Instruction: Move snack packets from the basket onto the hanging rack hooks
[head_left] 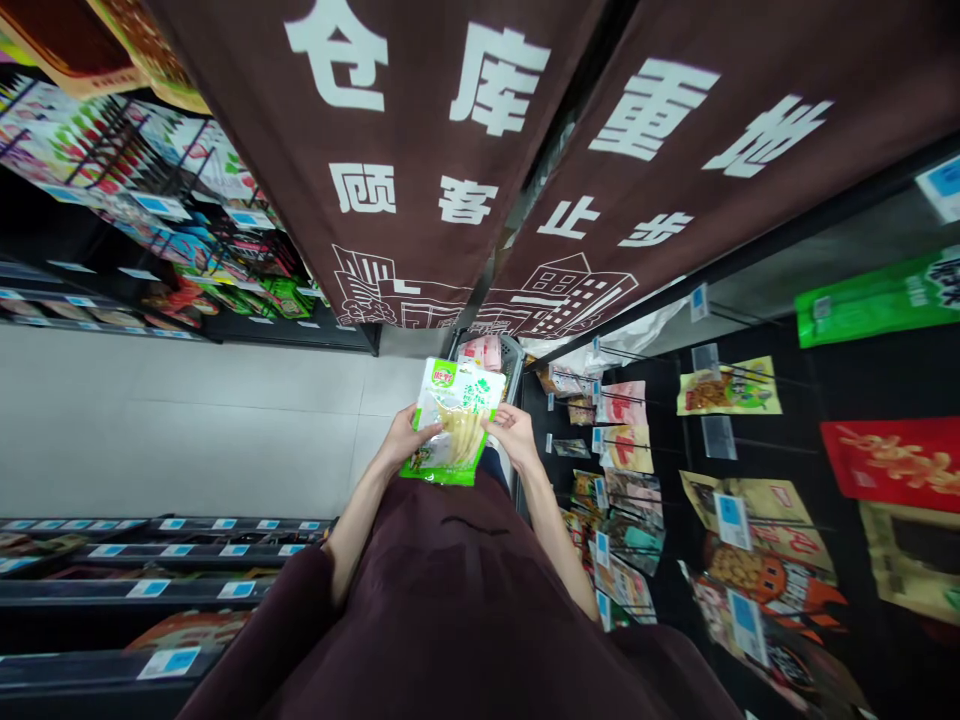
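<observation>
A white and green snack bag point(459, 420) with a picture of pale strips on its front is held up before my body, face towards me. My left hand point(405, 438) grips its left edge, thumb lying across the front. On the opposite edge, my right hand point(513, 434) pinches the bag near its right side. The fingers behind the bag are hidden. Just beyond the bag stands a grey basket point(514, 362) with pink and white packages point(480, 352) in it, partly covered by the bag.
A dark brown two-part curtain point(420, 240) with white lettering hangs ahead. Hooks with hanging snack packets point(731, 387) line the black rack on my right. Packed shelves point(247, 270) stand at the far left, and low shelves with price tags point(172, 662) at the near left. Grey tiled floor point(285, 400) lies between them.
</observation>
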